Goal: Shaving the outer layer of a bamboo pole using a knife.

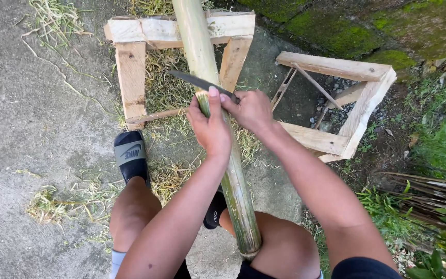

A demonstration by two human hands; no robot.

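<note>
Hands [231, 116] grip knife [200, 82] across upright-running bamboo pole [236, 191].

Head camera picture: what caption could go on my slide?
Left hand steadies a bamboo pole while right hand holds a knife across it.

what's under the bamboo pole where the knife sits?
Under the bamboo pole, a wooden frame props it up, with dry shavings on the concrete below. The left hand grips the pole; the right hand holds the knife. The contact point is hidden.
</note>
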